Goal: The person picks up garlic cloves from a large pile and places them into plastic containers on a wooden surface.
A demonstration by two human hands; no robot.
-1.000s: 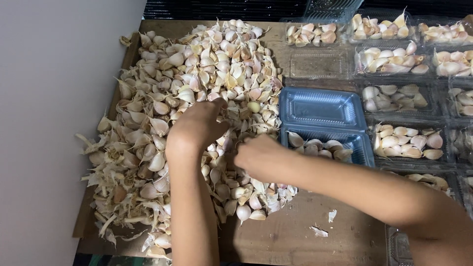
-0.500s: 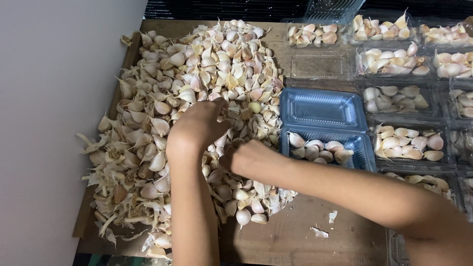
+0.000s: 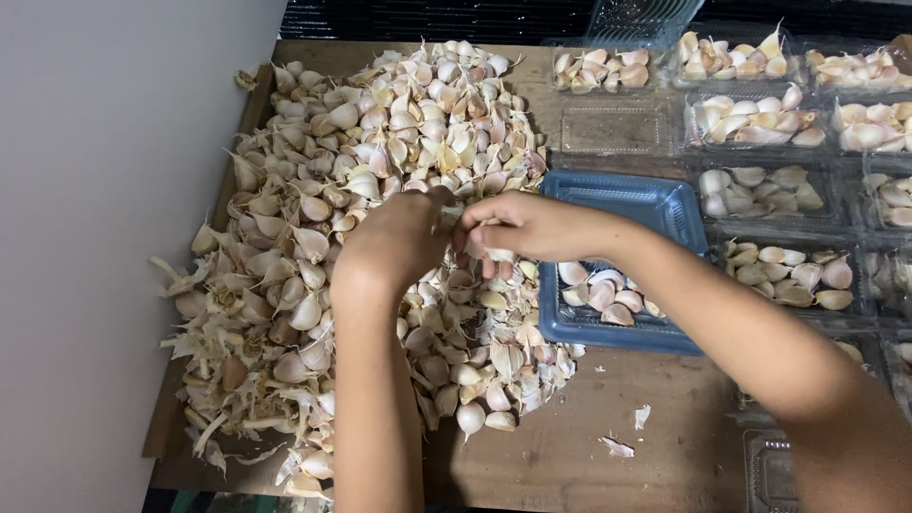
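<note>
Left hand [image 3: 404,233] and right hand [image 3: 518,226] meeting fingertip to fingertip over the garlic clove pile [image 3: 380,171], both pinched on one clove [image 3: 454,220], blue tray [image 3: 622,204] just right of the pile, part-filled.

We see a brown wooden counter [image 3: 570,465] set against a plain pale grey wall [image 3: 95,237] along its left edge, dark slats [image 3: 427,19] beyond its far edge.

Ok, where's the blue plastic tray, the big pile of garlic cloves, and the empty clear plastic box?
Blue plastic tray [image 3: 655,201]: head view, bare floor of its upper half.
Big pile of pale garlic cloves [image 3: 313,247]: head view, middle of the heap.
Empty clear plastic box [image 3: 613,128]: head view, its see-through bottom.
</note>
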